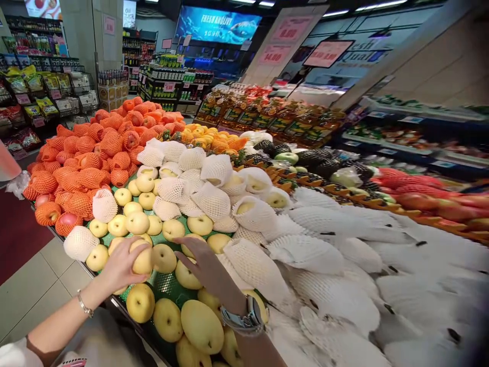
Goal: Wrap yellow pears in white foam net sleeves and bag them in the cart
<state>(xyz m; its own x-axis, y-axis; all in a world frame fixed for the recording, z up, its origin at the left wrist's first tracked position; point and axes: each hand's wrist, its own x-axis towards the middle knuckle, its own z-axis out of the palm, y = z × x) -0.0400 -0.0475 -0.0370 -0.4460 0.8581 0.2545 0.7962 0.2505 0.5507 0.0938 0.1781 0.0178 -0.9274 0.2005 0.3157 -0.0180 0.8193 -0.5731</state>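
Loose pears [168, 320] crowd the green mat [165, 286], leaving only small patches of it bare. To the mat's left, orange nets [86, 178] pile up against its edge; to its right and at its far end, white sleeves [254, 265] press in. Well right of the mat lie larger white wraps [328, 293] with dark tips showing. Beyond the mat come yellow fruit [214, 138], then oil bottles [275, 116] in rows; pink fruit [416, 186] lies far to its right.

The left hand [123, 262] grasps one pear [142, 259], its fingers curled about the side, at the mat's near left; I cannot tell whether that pear is fully lifted. The right hand [208, 267] holds nothing visible, fingers spread over pears midway along the mat and hiding parts of them; contact is unclear.

Of the containers, the orange nets each wrap a reddish fruit, and several white sleeves near the mat gape to show pears inside. Well beyond the mat, to the left, wire baskets [78, 106] hold bags [46, 107], and a carton [112, 96] carries upright bottles [110, 76].
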